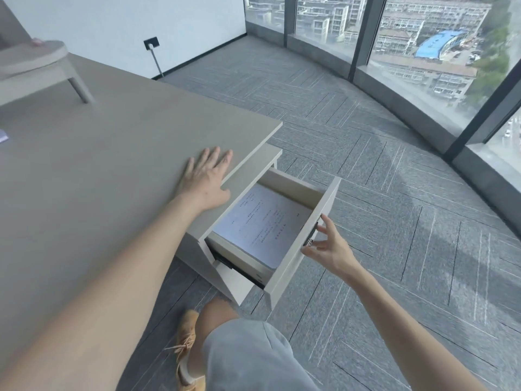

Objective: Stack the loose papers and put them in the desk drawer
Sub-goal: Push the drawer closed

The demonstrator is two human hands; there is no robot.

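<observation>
The desk drawer (pixel 303 238) stands pulled out below the desk's right end. A stack of white printed papers (pixel 259 224) lies flat inside it. My left hand (pixel 207 176) rests palm down, fingers spread, on the grey desk top (pixel 98 170) near its right edge. My right hand (pixel 328 244) is at the drawer's front panel, fingers apart around the small metal handle (pixel 310 241), touching or nearly touching it; it holds nothing else.
A grey monitor stand (pixel 42 66) sits at the desk's far left. Grey patterned carpet (pixel 380 193) spreads to the right up to curved floor-to-ceiling windows (pixel 423 52). My knee in grey shorts (pixel 248 354) and a tan shoe (pixel 187 351) are below the drawer.
</observation>
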